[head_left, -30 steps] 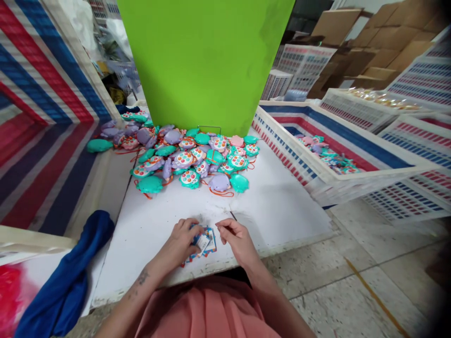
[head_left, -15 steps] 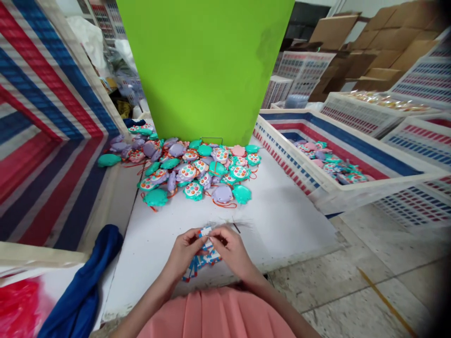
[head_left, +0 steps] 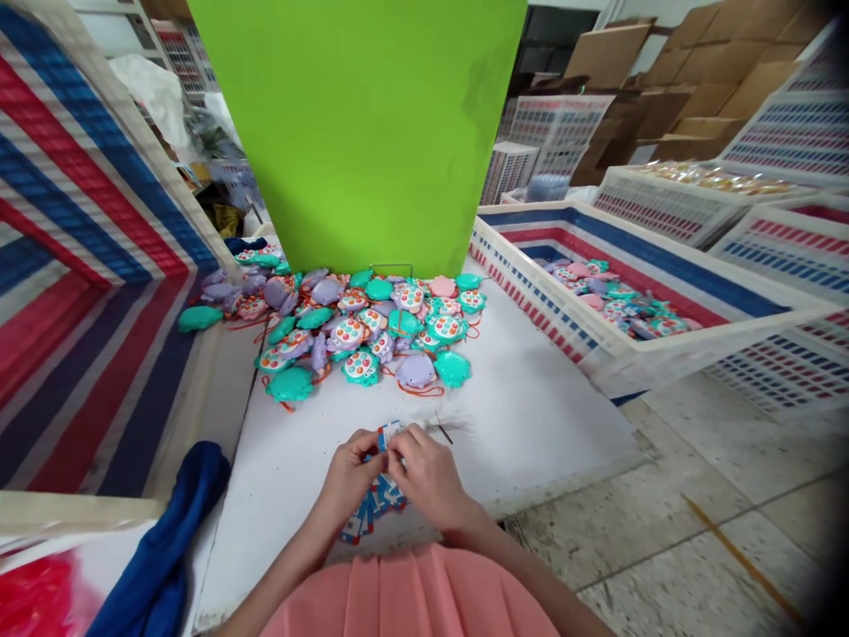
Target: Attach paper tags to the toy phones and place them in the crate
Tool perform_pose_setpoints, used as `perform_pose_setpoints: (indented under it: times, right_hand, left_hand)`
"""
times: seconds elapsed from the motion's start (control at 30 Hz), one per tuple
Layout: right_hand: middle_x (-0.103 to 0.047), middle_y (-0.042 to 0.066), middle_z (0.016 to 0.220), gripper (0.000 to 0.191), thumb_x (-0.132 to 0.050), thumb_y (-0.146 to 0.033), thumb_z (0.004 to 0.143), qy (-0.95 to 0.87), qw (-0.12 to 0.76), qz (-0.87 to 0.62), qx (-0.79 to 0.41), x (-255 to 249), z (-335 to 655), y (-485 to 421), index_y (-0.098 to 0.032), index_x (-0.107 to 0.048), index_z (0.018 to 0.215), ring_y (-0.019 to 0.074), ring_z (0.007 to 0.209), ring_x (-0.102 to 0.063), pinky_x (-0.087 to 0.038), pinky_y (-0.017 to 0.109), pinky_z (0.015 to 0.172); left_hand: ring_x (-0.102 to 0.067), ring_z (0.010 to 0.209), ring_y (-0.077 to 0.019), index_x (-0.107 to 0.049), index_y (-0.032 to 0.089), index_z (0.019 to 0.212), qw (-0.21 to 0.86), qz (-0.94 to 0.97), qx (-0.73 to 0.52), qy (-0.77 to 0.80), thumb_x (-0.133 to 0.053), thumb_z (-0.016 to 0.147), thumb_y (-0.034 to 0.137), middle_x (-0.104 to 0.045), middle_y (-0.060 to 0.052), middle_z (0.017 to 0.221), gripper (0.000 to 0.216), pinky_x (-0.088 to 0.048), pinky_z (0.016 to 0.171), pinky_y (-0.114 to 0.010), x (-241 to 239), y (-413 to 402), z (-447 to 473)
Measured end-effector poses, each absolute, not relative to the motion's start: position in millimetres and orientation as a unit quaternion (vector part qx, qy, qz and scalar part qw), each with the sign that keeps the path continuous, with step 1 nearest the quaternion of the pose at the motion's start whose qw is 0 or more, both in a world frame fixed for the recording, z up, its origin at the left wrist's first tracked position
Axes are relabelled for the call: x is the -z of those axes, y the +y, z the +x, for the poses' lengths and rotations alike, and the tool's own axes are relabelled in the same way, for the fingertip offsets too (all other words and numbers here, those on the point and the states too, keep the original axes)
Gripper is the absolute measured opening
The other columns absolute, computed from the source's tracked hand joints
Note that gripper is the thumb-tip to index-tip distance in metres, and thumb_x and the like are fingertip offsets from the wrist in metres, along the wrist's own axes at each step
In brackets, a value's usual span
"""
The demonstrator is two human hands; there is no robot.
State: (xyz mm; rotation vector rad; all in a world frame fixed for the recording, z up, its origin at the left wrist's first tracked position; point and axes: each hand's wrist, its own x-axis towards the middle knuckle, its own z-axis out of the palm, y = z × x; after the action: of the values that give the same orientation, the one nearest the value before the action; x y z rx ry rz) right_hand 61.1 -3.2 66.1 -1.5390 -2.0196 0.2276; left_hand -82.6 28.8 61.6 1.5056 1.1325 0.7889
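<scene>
I read the animal-shaped toys [head_left: 452, 368] mid-frame as smooth, glossy plastic and the printed tags [head_left: 375, 504] at lower centre as thin card. The white surface [head_left: 531, 425] looks smooth and fairly matt to me, rough along its lower edge. I see soft matt blue cloth [head_left: 163, 548] lower left, shiny crinkled red plastic film [head_left: 40, 593] beside it, and dull cardboard boxes [head_left: 713, 66] upper right.

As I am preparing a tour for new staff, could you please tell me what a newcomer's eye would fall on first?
Most likely the large, bright green panel at the back of the white table. Next would come the heap of turquoise, purple and pink toys in front of it. Near the table's front edge, the left hand holds a small card, the right hand close against it.
</scene>
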Motion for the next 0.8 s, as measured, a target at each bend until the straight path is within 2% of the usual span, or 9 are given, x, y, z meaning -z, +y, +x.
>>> perform_pose_setpoints:
  times: [0.13,0.23,0.33,0.47,0.53,0.73,0.8]
  right_hand:
    - [-0.056,0.005,0.077,0.011,-0.048,-0.012,0.083,-0.769,0.240,-0.592,-0.037,-69.7,57.4,-2.8,-0.018,-0.056,0.078,0.0163,0.065,-0.053,-0.036,0.026,0.055]
    - [-0.056,0.006,0.077,0.015,-0.046,-0.012,0.085,-0.753,0.253,-0.605,-0.046,-69.3,56.4,2.0,-0.018,-0.057,0.077,0.0162,0.067,-0.053,-0.037,0.026,0.058]
    - [-0.057,0.004,0.078,0.014,-0.046,-0.014,0.085,-0.719,0.337,-0.589,-0.147,-65.8,58.1,9.0,-0.019,-0.056,0.078,0.0155,0.072,-0.054,-0.039,0.025,0.064]
    - [-0.058,0.000,0.074,0.007,-0.052,-0.016,0.081,-0.641,0.436,-0.539,-0.330,-59.8,59.8,16.5,-0.019,-0.057,0.076,0.0128,0.069,-0.054,-0.040,0.023,0.064]
    - [-0.057,-0.002,0.069,0.006,-0.053,-0.018,0.079,-0.601,0.456,-0.531,-0.386,-57.3,59.6,18.5,-0.018,-0.058,0.075,0.0120,0.065,-0.052,-0.039,0.022,0.060]
    - [-0.053,-0.003,0.064,0.007,-0.056,-0.022,0.078,-0.528,0.475,-0.514,-0.480,-53.0,61.1,19.2,-0.017,-0.057,0.073,0.0102,0.058,-0.047,-0.038,0.021,0.055]
    - [-0.053,-0.003,0.065,0.006,-0.056,-0.022,0.078,-0.521,0.493,-0.507,-0.479,-53.6,62.0,17.4,-0.017,-0.058,0.080,0.0103,0.059,-0.048,-0.038,0.021,0.055]
  left_hand:
    - [-0.052,0.074,-0.0154,-0.070,0.019,0.091,0.479,0.666,-0.314,0.477,-0.052,0.073,0.018,-0.056,-0.002,0.078,0.026,-0.043,0.069,-0.026,-60.1,29.7,-80.5]
    - [-0.054,0.079,-0.0159,-0.068,0.022,0.100,0.482,0.671,-0.323,0.461,-0.050,0.070,0.011,-0.057,-0.002,0.082,0.037,-0.045,0.075,-0.028,-61.2,31.8,-82.5]
    - [-0.057,0.081,-0.0162,-0.068,0.021,0.101,0.541,0.632,-0.336,0.442,-0.052,0.073,0.015,-0.060,-0.002,0.084,0.032,-0.047,0.075,-0.029,-61.6,34.8,-88.6]
    - [-0.059,0.068,-0.0156,-0.069,0.015,0.092,0.585,0.553,-0.352,0.478,-0.059,0.075,0.030,-0.065,-0.003,0.075,0.025,-0.050,0.066,-0.028,-57.2,36.2,-95.6]
    - [-0.060,0.065,-0.0157,-0.069,0.015,0.088,0.554,0.552,-0.367,0.504,-0.061,0.074,0.031,-0.067,-0.003,0.072,0.023,-0.051,0.065,-0.028,-55.2,35.1,-96.7]
    - [-0.062,0.073,-0.0164,-0.068,0.021,0.089,0.385,0.700,-0.360,0.482,-0.054,0.082,0.028,-0.069,-0.004,0.082,0.018,-0.049,0.068,-0.027,-61.3,30.8,-96.7]
    - [-0.062,0.074,-0.0160,-0.067,0.021,0.087,0.351,0.733,-0.341,0.473,-0.050,0.085,0.029,-0.068,-0.004,0.082,0.019,-0.048,0.068,-0.026,-66.2,30.1,-96.8]
